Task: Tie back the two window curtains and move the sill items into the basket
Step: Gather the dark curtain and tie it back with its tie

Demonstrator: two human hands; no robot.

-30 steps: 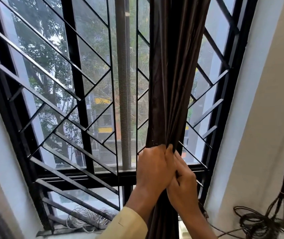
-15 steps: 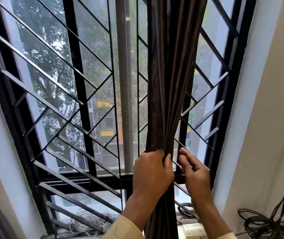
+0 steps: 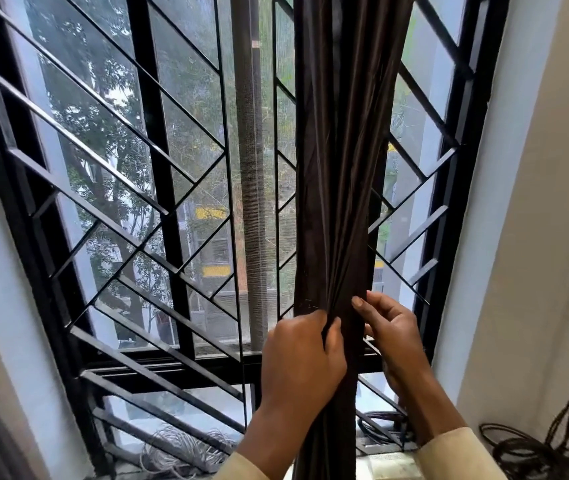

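Note:
A dark brown curtain (image 3: 338, 150) hangs bunched into a narrow column in front of the barred window. My left hand (image 3: 302, 355) is clenched around the gathered folds at about sill-bar height. My right hand (image 3: 392, 329) sits at the curtain's right edge, thumb pressed on the fabric and fingers curled behind it. A coil of grey-white wire (image 3: 186, 452) lies on the sill at the lower left. A coil of dark cable (image 3: 383, 427) lies on the sill to the right of the curtain. No basket or second curtain is in view.
Black window grille (image 3: 158, 209) with diagonal bars fills the opening. A white wall (image 3: 553, 237) rises on the right, with dark cables (image 3: 532, 452) coiled at its foot and hanging up along it. A pale boxed item (image 3: 390, 462) lies on the sill under my right arm.
My right hand let go of the bunch, moved away to the right, then came back to the curtain's right edge. My left hand kept its hold throughout.

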